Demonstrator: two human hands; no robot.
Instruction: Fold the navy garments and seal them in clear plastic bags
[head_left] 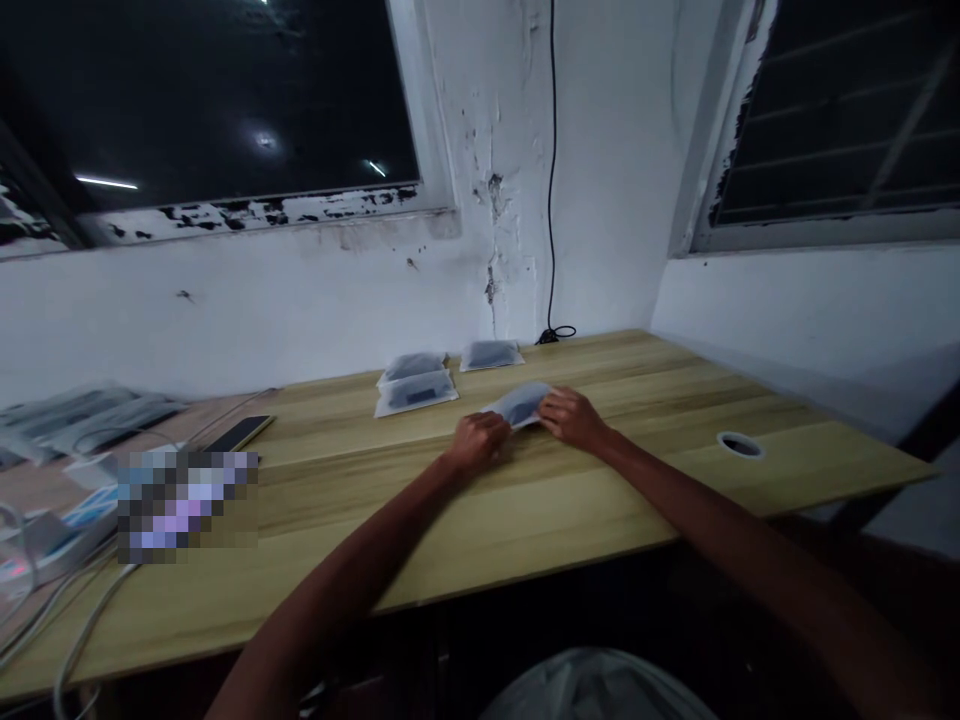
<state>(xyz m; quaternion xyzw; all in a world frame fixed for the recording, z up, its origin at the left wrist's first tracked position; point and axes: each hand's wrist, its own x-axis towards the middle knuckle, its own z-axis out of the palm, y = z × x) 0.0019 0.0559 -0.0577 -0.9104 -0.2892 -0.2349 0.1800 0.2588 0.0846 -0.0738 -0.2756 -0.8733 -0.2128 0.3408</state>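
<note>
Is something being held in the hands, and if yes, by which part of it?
A whitish pouch, held at opposite ends: the left hand at its left end, the right hand at its right.

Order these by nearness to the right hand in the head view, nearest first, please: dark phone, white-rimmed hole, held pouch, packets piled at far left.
Measured from the right hand:
1. Held pouch, in its fingers.
2. White-rimmed hole, to the right.
3. Dark phone, to the left.
4. Piled packets, far left.
</note>
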